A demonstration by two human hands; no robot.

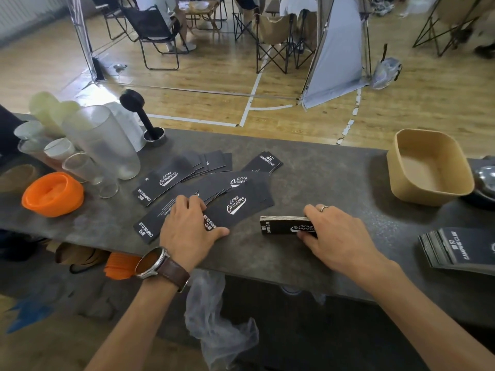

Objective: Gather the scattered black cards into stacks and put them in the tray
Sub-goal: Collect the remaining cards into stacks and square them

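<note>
Several black cards with white "Camping Club" print (203, 180) lie scattered and overlapping on the dark counter (321, 178). My left hand (187, 226) lies flat on the nearest loose cards, fingers spread. My right hand (337, 234) grips a neat stack of cards (284, 225) standing on its long edge on the counter, thumb in front and fingers behind. Another fanned pile of black cards (460, 250) lies at the right edge. The tan tray (428, 167) stands at the back right with nothing in it.
Clear plastic cups (99, 140) and an orange lid (52, 194) crowd the counter's left end, with a black tamper (142, 116) behind them. A metal object (486, 178) sits right of the tray. A plastic bag (214, 317) hangs below the counter's front edge.
</note>
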